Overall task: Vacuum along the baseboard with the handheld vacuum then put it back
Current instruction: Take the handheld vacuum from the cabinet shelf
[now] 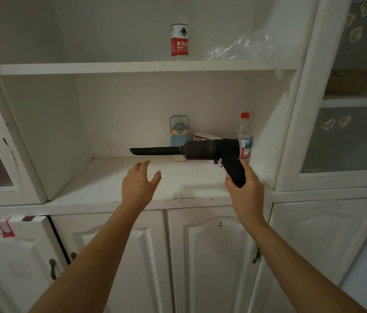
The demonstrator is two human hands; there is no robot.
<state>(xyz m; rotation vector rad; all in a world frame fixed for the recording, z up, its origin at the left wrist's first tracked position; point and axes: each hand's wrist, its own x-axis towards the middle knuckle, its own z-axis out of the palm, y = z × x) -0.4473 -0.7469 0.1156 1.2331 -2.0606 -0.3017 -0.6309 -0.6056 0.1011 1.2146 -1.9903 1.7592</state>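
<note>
A black handheld vacuum (203, 150) with a long narrow nozzle pointing left hangs level just above the lower shelf (110, 177) of a white cabinet. My right hand (244, 188) grips its pistol handle from below. My left hand (139, 184) hovers over the shelf's front, fingers spread and relaxed, holding nothing, just under the nozzle tip. No baseboard is in view.
Behind the vacuum stand a blue flask (179, 132), a red-and-white box (203, 137) and a red-capped bottle (244, 134). The upper shelf holds a water bottle (179, 40) and clear plastic wrap (241, 49). Glass-door cabinets flank both sides; closed doors (214, 256) lie below.
</note>
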